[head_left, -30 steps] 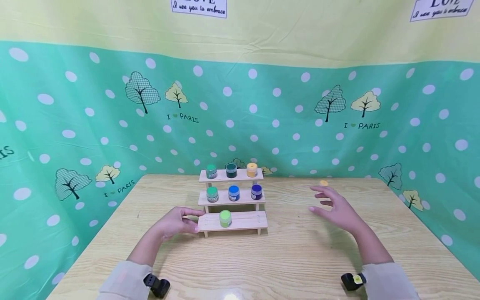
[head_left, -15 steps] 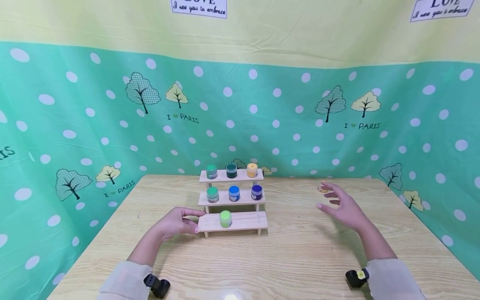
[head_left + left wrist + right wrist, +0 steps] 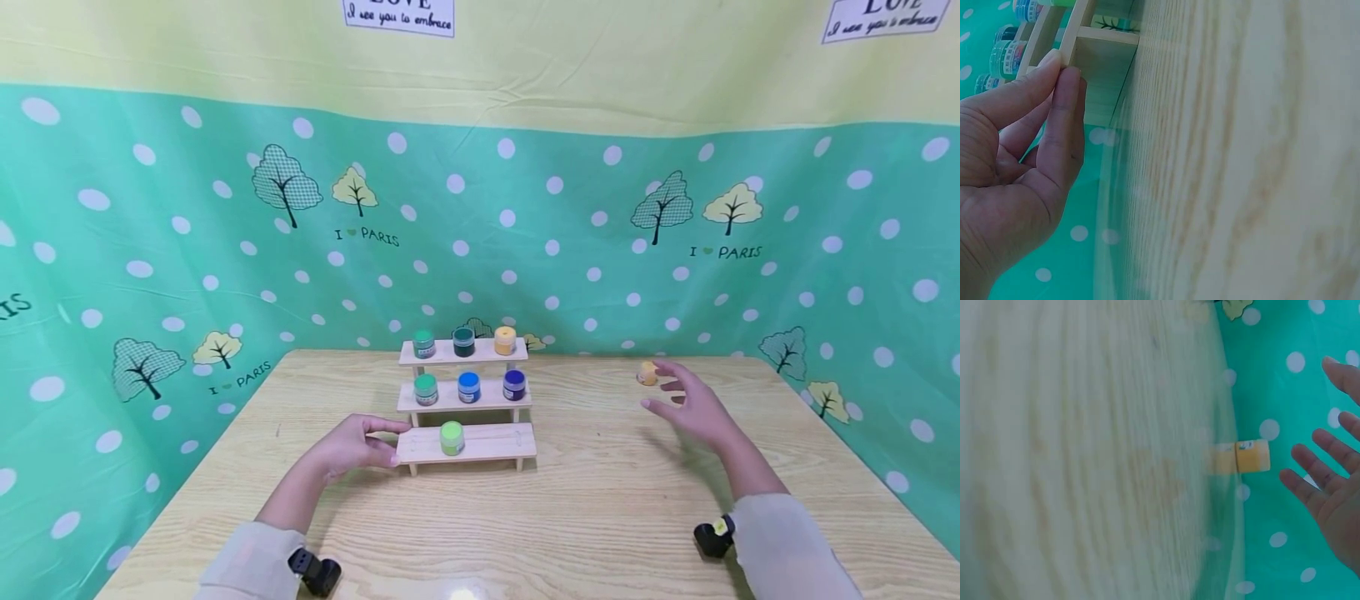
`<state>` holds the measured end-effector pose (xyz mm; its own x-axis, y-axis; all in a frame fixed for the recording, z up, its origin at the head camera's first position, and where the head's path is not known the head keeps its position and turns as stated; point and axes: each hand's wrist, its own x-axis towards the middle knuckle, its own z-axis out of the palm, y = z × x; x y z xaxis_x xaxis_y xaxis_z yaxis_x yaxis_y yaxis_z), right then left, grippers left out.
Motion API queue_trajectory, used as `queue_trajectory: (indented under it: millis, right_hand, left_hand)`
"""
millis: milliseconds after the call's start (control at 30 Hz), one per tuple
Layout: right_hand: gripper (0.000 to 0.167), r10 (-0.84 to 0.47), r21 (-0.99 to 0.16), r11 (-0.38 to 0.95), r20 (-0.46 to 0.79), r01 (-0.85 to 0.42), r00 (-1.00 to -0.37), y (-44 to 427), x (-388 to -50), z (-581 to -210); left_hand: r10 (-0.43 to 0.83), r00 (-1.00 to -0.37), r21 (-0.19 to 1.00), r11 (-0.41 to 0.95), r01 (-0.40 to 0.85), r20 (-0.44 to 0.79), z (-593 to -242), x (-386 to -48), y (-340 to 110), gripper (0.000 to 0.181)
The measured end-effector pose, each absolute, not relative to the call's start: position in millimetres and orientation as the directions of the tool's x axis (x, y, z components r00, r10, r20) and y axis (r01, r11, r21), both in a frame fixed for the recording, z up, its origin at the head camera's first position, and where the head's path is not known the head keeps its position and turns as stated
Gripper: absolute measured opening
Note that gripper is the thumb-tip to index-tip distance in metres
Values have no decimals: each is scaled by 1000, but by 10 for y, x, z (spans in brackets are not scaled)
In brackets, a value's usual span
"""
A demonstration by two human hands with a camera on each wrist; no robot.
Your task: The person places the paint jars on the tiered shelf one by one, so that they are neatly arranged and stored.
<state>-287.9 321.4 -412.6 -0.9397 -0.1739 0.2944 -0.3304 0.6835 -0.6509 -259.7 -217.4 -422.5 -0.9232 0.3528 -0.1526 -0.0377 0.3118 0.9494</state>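
A three-tier wooden display stand bears small paint jars. My left hand pinches the left end of its lowest step; in the left wrist view thumb and fingertips meet at the board's edge. On that step stands a light green paint jar. The middle step holds a green jar, a blue jar and a purple jar. At the back right, an orange paint jar stands on the table. My right hand is beside it with fingers spread, apart from it in the right wrist view.
On the top step stand a green jar, a dark green jar and a yellow-orange jar. The wooden table ends at a green dotted curtain behind and at the sides.
My right hand has moved right and slightly forward, and more of the orange jar on the table shows. My left hand and the stand have stayed in place.
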Motion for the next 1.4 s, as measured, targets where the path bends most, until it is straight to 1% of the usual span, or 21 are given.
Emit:
queue_trajectory:
  millis: [267,533,800,1100,1400]
  right_hand:
    - [75,-161,-647,701,267,-301,-950,3306,-3028,-4160]
    - [86,-120,-678,698,205,-229,-971,3378,-3182,-4213]
    - [86,-86,-700,693,156,-172,-984,3406,-3303,-4285]
    - [84,-41,-741,658,145,-136,-989,3414,-3385,-4386]
    - [84,-70,-764,629,131,-146,-989,3330,-3476,-4389]
  left_hand:
    - [343,-926,946,321,-39,-155,-4229,-2598,-2168,55]
    - [352,-924,949,313,-33,-148,-4241,-2596,-2177,55]
    - [360,-920,952,305,-39,-153,-4251,-2608,-2185,56]
    - [365,-917,950,311,-41,-159,-4250,-2625,-2188,56]
    - [354,-921,951,306,-53,-165,-4247,-2630,-2183,55]
